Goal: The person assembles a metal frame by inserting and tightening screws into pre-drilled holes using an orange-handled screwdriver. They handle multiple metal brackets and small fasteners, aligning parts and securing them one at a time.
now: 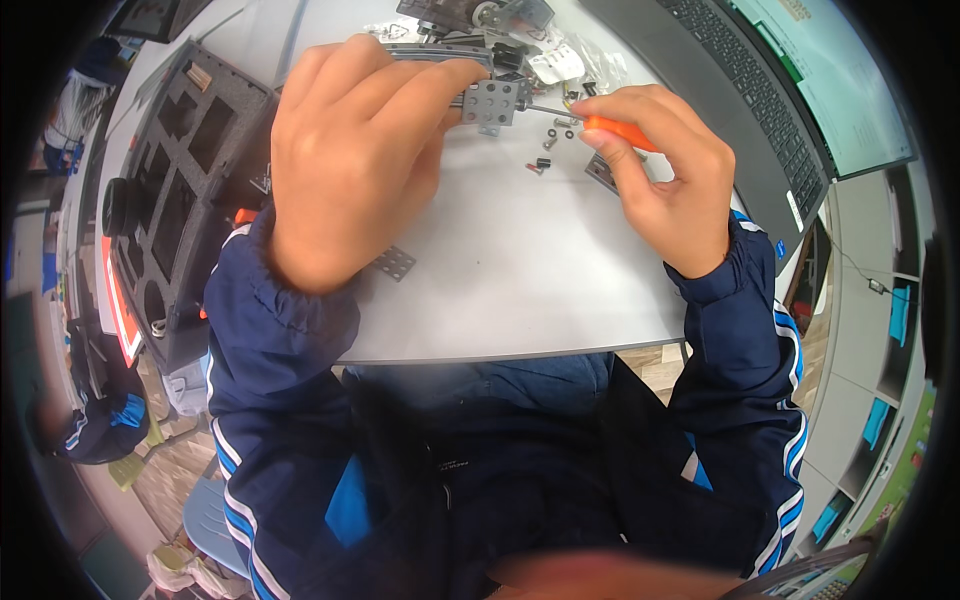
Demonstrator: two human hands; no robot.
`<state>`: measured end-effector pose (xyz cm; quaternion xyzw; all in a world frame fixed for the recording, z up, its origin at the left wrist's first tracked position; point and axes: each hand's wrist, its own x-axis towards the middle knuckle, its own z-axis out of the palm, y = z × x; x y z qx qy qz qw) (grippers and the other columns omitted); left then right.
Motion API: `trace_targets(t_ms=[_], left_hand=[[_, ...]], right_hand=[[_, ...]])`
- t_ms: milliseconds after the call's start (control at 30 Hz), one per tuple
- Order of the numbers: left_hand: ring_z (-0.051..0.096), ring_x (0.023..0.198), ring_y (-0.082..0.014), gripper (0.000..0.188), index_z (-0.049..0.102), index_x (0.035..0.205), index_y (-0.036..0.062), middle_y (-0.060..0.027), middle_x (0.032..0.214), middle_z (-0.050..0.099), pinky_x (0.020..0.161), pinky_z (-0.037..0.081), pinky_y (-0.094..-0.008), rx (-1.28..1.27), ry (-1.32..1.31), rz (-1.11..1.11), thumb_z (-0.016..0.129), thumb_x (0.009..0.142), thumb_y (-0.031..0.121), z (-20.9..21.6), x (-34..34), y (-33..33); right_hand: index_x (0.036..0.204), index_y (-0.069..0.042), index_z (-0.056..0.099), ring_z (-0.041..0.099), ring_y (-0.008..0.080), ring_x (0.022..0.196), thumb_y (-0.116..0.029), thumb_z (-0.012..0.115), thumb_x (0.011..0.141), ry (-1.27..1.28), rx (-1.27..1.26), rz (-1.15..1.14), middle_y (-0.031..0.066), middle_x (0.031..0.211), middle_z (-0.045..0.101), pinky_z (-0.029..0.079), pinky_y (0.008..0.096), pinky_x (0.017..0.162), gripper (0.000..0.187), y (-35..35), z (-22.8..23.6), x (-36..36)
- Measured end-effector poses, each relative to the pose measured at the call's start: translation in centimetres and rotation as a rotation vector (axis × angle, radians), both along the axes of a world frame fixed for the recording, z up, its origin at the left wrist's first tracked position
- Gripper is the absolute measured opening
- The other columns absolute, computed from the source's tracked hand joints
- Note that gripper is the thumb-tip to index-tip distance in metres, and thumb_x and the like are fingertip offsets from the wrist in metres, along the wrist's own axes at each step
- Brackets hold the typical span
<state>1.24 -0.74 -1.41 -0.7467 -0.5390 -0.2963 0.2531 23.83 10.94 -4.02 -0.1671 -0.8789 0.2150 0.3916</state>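
Observation:
My left hand (365,150) is closed around a grey metal beam assembly, raised over the white table (480,290). A square perforated bracket (490,102) shows at the beam's right end, beyond my fingertips. In my right hand (670,165) is a screwdriver with an orange handle (618,131), pinched between thumb and fingers. Its thin shaft (552,110) points left and meets the right side of the bracket. My left fingers hide much of the beam.
Loose screws and spacers (543,162) lie below the screwdriver. Perforated plates (395,263) rest near my left wrist and under my right hand. Plastic bags (590,60) and dark parts are heaped at the back. A foam-lined case (170,200) stands left, a laptop (745,90) right.

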Motion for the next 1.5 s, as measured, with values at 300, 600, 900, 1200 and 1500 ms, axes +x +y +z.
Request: trace_targets(t_ms=[300, 600, 900, 1200, 1500], left_hand=[[0.059, 0.076, -0.0215, 0.036, 0.076, 0.101, 0.0098, -0.0006, 0.079, 0.07, 0.073, 0.045, -0.0351, -0.028, -0.025, -0.019, 0.078, 0.067, 0.0, 0.0, 0.3, -0.1], [0.059, 0.076, -0.0213, 0.036, 0.076, 0.101, 0.0111, 0.0006, 0.079, 0.07, 0.073, 0.045, -0.0349, -0.008, -0.019, 0.006, 0.079, 0.066, 0.001, -0.1, -0.2, 0.1], [0.059, 0.075, -0.0217, 0.036, 0.076, 0.1, 0.0099, -0.0006, 0.078, 0.07, 0.073, 0.044, -0.0349, -0.056, -0.058, -0.01, 0.08, 0.066, 0.001, 0.0, 0.2, -0.1], [0.058, 0.074, -0.0222, 0.035, 0.076, 0.101, 0.009, -0.0014, 0.077, 0.07, 0.072, 0.044, -0.0351, -0.04, -0.063, -0.006, 0.081, 0.067, 0.001, -0.3, -0.1, 0.1], [0.057, 0.074, -0.0224, 0.035, 0.077, 0.106, 0.009, -0.0033, 0.076, 0.063, 0.072, 0.043, -0.0351, -0.079, -0.073, -0.013, 0.077, 0.073, -0.003, -0.4, 0.0, 0.0]], right_hand=[[0.097, 0.0, 0.071, 0.068, 0.0239, 0.079, -0.002, 0.078, 0.084, 0.014, 0.156, 0.071, 0.0089, 0.091, 0.07, 0.055, 0.0299, 0.07, 0.015, 0.9, 0.0, 0.0], [0.099, 0.004, 0.065, 0.064, 0.0269, 0.09, 0.0, 0.071, 0.089, -0.059, 0.087, 0.082, 0.0127, 0.111, 0.057, 0.053, 0.0325, 0.08, 0.012, 0.8, -1.1, -0.2], [0.094, 0.001, 0.06, 0.064, 0.0273, 0.089, 0.006, 0.075, 0.081, -0.035, 0.168, 0.012, 0.0122, 0.109, 0.058, 0.053, 0.0334, 0.078, 0.02, 0.9, -0.7, 0.0], [0.1, 0.001, 0.062, 0.065, 0.0296, 0.081, -0.002, 0.076, 0.086, -0.041, 0.109, 0.0, 0.0137, 0.111, 0.06, 0.053, 0.0357, 0.075, 0.02, 0.9, -1.1, -0.1], [0.099, 0.003, 0.062, 0.067, 0.0248, 0.09, 0.005, 0.073, 0.085, -0.064, 0.121, 0.027, 0.0137, 0.116, 0.064, 0.056, 0.0323, 0.078, 0.017, 1.0, -0.9, 0.1]])
